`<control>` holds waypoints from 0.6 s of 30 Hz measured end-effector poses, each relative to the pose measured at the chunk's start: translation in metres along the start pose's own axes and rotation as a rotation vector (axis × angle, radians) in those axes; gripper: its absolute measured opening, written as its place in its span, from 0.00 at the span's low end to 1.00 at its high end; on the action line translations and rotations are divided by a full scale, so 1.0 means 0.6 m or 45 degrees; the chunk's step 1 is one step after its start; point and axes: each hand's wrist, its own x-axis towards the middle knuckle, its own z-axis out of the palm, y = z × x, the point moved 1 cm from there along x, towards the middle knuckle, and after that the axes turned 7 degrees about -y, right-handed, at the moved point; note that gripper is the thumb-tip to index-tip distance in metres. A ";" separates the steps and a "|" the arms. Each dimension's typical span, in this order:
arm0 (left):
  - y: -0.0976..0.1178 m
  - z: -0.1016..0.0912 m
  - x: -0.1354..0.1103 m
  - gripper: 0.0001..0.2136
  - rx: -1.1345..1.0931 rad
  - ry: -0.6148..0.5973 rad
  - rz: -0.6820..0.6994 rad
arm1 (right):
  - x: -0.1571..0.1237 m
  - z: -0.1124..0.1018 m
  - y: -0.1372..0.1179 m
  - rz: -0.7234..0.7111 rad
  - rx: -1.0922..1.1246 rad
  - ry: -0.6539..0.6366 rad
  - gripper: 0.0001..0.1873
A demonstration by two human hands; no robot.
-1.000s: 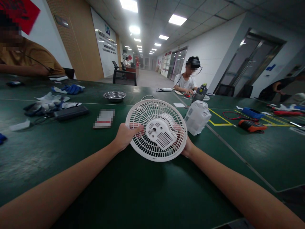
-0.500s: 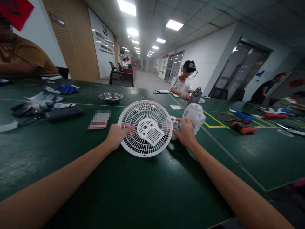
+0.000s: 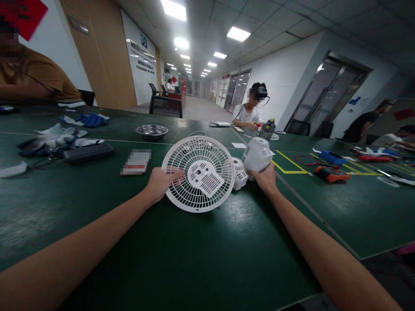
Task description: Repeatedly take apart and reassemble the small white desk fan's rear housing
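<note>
A round white fan grille (image 3: pixel 209 175) with a slotted centre plate is tilted up in front of me. My left hand (image 3: pixel 161 182) grips its left rim, thumb over the front ribs. My right hand (image 3: pixel 266 178) is closed around the lower right of a rounded white plastic housing (image 3: pixel 256 154), which looks like part of the fan. Between that housing and the grille lies a smaller vented white motor cover (image 3: pixel 239 174). The grille hides what is behind it, apart from glimpses through the ribs.
A steel bowl (image 3: pixel 151 131) stands behind to the left, near a small box (image 3: pixel 136 163). Blue-and-white gloves (image 3: pixel 86 120) and a dark case (image 3: pixel 88 153) lie at left. A bottle (image 3: pixel 267 129) and an orange multimeter (image 3: pixel 331 174) are at right. A person (image 3: pixel 249 113) sits opposite.
My right hand has moved right, from beside the smaller motor cover to the larger housing. That housing has shifted slightly left and tilted. My left hand still holds the grille.
</note>
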 end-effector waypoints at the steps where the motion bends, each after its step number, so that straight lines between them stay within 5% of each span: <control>1: -0.001 0.001 0.001 0.12 0.002 0.013 0.012 | 0.001 0.001 0.000 0.021 0.004 0.017 0.48; 8: -0.011 -0.002 0.010 0.13 -0.030 0.005 0.059 | -0.015 -0.022 -0.059 -0.231 0.268 0.390 0.40; 12: -0.009 -0.002 0.008 0.12 -0.041 -0.011 0.060 | -0.050 -0.014 -0.094 -0.403 0.364 0.248 0.39; 18: 0.001 0.003 0.001 0.10 -0.022 0.016 0.055 | -0.102 0.025 -0.106 -0.361 0.086 -0.088 0.42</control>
